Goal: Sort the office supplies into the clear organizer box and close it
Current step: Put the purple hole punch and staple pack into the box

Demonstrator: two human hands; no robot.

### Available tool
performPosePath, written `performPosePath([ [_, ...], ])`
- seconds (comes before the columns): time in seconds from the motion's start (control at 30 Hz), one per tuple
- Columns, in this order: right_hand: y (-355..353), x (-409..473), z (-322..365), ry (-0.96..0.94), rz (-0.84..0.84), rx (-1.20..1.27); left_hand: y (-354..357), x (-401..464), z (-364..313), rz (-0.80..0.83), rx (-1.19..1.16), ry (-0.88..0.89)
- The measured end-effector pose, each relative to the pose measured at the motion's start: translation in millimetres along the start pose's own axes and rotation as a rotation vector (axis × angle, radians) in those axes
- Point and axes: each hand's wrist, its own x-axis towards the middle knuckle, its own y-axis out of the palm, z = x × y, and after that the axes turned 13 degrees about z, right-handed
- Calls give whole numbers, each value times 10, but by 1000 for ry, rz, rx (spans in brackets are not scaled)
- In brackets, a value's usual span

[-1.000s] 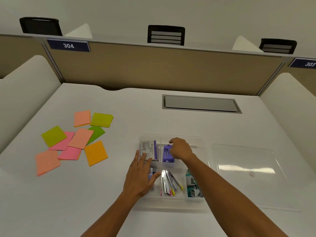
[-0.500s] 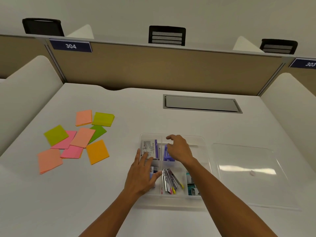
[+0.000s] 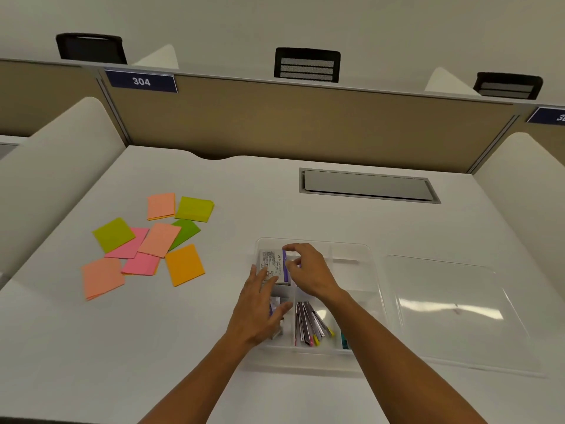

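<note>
My right hand (image 3: pixel 310 272) reaches into the clear organizer box (image 3: pixel 351 250), its fingers (image 3: pixel 292 248) curled and pinching the right edge of a small white-and-purple box (image 3: pixel 273 266) in the far-left compartment. My left hand (image 3: pixel 260 310) lies flat over the box's left side, fingers straight, tips touching that same small box. Pens with pink and yellow ends (image 3: pixel 310 324) lie in the near middle compartment. The clear lid (image 3: pixel 452 310) lies on the surface (image 3: pixel 91 347) just right of the organizer. Coloured sticky notes (image 3: pixel 146 243) lie scattered well to the left.
</note>
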Motion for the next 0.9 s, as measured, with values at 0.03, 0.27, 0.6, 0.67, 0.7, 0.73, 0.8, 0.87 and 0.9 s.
performPosePath([
  [0.03, 9, 2, 27, -4, 1, 18, -15, -15, 22, -13, -42, 5],
  [0.27, 117, 76, 245, 6, 15, 71, -233, -212, 252, -79, -143, 26],
  [0.6, 501, 326, 632, -88, 114, 23, -491, -470, 821, -144, -164, -135],
  [0.67, 587, 393, 711, -102, 143, -3, -532, -519, 937, -152, -166, -176],
  [0.7, 626, 428, 747, -107, 156, -13, -557, -540, 992, -160, -165, -189],
  [0.73, 662, 463, 782, -113, 168, -20, -585, -559, 1047, -171, -166, -197],
  [0.8, 734, 532, 848, -123, 195, -36, -647, -595, 1151, -185, -176, -218],
  [0.87, 817, 601, 910, -128, 225, -58, -714, -623, 1257, -190, -187, -248],
  [0.9, 860, 637, 938, -129, 239, -71, -750, -633, 1308, -195, -191, -264],
])
